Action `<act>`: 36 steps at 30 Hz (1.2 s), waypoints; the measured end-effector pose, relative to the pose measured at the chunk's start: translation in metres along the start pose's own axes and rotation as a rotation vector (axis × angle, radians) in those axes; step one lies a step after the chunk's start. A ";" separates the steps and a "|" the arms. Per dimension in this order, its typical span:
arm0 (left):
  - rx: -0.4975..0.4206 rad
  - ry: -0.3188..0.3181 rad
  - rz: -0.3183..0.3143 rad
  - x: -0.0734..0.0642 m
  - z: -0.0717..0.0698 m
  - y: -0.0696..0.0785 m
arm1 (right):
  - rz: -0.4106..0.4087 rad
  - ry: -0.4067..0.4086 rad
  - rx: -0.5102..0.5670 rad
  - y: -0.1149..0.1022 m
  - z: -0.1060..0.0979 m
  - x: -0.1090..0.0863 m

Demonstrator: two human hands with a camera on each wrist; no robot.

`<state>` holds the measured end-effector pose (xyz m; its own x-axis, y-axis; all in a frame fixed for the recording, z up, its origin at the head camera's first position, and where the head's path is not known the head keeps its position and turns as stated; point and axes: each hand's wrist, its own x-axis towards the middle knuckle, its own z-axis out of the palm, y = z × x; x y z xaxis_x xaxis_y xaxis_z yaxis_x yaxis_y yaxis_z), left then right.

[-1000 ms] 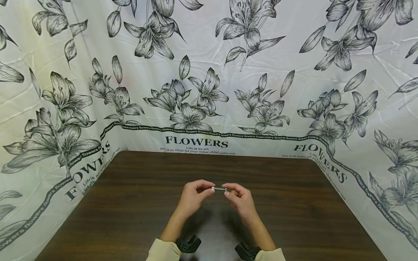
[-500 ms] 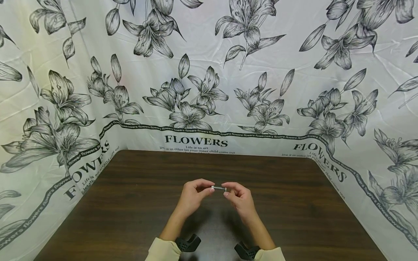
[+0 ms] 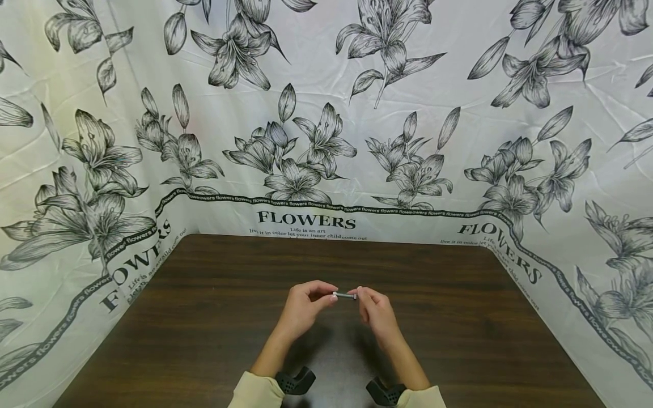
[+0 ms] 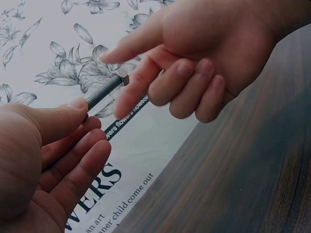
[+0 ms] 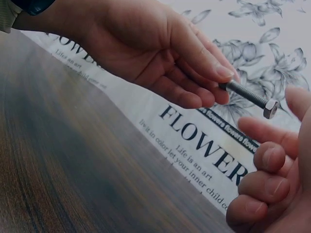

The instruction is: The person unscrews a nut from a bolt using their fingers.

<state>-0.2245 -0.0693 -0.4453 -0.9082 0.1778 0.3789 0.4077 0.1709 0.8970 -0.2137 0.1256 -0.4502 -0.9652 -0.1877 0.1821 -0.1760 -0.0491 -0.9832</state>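
Observation:
My left hand point(image 3: 303, 306) pinches a silver hex bolt point(image 3: 344, 295) near one end, between thumb and fingertips, well above the table. In the left wrist view the threaded shaft point(image 4: 104, 95) slants up from the thumb to a hexagonal end point(image 4: 122, 76). The part under the left fingertips is hidden. My right hand point(image 3: 377, 314) is at that hexagonal end. Its thumb and index finger stand apart on either side of it, slightly blurred, and the other fingers curl toward the palm. In the right wrist view the hexagonal end point(image 5: 270, 108) shows bare between the two spread fingertips.
A dark wood-grain table point(image 3: 204, 317) lies below both hands. White cloth point(image 3: 316, 153) printed with lilies and lettering hangs along its back and sides. A black device point(image 3: 296, 381) sits on the left wrist, and another black device point(image 3: 385, 392) on the right.
The right fingers have shifted around the bolt's hexagonal end, with the thumb swung upward and now apart from it. The left hand keeps its pinch, a touch farther right.

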 end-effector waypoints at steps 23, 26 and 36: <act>0.015 0.016 -0.025 0.002 0.000 -0.006 | 0.025 -0.004 0.051 -0.010 0.002 -0.003; 0.009 0.012 -0.007 0.002 -0.001 -0.008 | -0.002 -0.002 0.050 0.001 -0.001 0.001; 0.006 0.018 -0.010 0.001 -0.002 -0.006 | -0.092 0.015 0.025 0.018 -0.004 0.005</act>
<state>-0.2281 -0.0720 -0.4503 -0.9138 0.1585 0.3740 0.3990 0.1783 0.8994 -0.2222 0.1280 -0.4675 -0.9480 -0.1667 0.2710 -0.2589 -0.0904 -0.9617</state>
